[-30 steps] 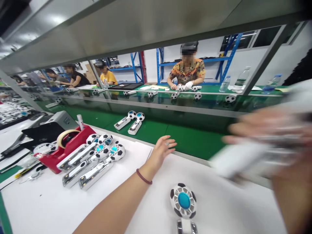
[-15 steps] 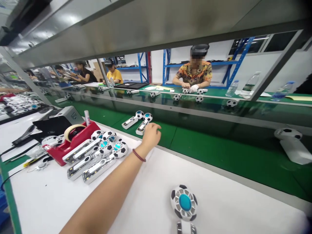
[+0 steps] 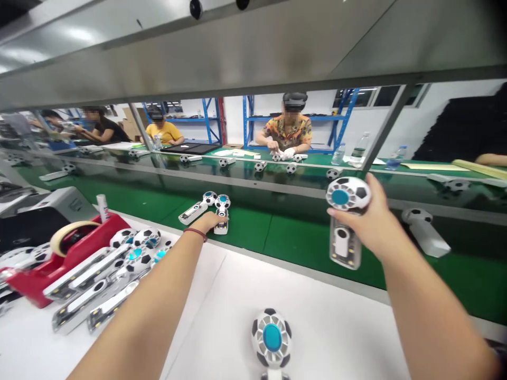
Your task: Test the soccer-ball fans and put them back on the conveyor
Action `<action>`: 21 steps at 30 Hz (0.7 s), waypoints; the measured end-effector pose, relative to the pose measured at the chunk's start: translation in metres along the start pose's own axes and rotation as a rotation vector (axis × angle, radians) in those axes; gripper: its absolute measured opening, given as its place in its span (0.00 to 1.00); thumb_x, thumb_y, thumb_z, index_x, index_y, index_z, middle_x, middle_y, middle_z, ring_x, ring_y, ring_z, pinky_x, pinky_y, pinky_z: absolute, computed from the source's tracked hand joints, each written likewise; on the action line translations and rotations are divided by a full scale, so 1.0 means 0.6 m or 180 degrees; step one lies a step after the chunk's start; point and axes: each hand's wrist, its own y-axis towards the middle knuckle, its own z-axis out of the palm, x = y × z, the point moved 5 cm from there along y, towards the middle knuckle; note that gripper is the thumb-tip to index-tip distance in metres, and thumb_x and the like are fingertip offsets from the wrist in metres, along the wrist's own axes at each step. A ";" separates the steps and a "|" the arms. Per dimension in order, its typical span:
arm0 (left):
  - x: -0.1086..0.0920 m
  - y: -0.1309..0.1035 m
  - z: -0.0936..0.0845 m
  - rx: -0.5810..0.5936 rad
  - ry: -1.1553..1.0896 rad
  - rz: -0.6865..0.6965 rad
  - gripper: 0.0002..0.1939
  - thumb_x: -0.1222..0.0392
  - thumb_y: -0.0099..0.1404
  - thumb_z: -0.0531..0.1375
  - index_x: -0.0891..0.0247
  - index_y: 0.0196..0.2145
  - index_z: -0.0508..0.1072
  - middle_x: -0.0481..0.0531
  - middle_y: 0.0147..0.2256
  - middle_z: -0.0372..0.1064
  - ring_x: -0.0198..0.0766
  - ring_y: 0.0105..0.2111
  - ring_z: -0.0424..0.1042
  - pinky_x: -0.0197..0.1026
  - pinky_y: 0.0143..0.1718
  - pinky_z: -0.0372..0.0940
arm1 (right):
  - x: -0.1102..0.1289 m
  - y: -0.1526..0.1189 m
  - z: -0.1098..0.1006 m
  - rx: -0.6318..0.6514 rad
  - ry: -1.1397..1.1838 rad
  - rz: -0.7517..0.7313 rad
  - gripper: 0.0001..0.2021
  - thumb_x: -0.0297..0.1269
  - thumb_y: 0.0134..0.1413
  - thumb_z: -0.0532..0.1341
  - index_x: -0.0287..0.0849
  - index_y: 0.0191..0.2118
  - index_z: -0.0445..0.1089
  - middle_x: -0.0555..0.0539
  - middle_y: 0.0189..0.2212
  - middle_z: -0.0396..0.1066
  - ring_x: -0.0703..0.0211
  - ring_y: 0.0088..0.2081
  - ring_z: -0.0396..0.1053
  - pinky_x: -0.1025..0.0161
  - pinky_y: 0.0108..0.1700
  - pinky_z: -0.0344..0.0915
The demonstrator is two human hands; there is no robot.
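Note:
My right hand (image 3: 374, 219) is closed around a white handheld fan (image 3: 344, 240) with a black-and-white football-shaped head and a blue centre, held up over the green belt. The fan's handle hangs downward, its clear-covered inside facing me. At the belt's near edge, my left hand (image 3: 208, 220) has its fingers on the handle of another handheld fan (image 3: 222, 201); part of the grip is hidden. Just left of that lies a similar fan (image 3: 193, 212), its head touching or nearly touching the other. A further fan (image 3: 272, 338) rests face up on the white tabletop in front of me.
Several open-handled fans (image 3: 99, 285) lie beside a red tape dispenser (image 3: 75, 258) at left. On the belt (image 3: 285, 232) at right is a fan (image 3: 428, 232) face down. Co-workers sit across, one in a patterned shirt (image 3: 287, 132). A metal shelf (image 3: 237, 58) hangs overhead.
My right hand has come into view holding a fan. The left hand has closed on the nearer belt fan, whose handle has swung to point toward me. The view has shifted right.

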 end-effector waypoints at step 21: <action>-0.057 -0.289 0.267 0.2370 -0.3100 0.1037 0.33 0.58 0.52 0.63 0.59 0.50 0.49 0.49 0.30 0.68 0.37 0.23 0.70 0.40 0.26 0.64 | -0.039 -0.073 0.202 0.1309 0.2690 0.0848 0.24 0.45 0.39 0.67 0.49 0.44 0.63 0.51 0.33 0.68 0.57 0.32 0.69 0.60 0.34 0.69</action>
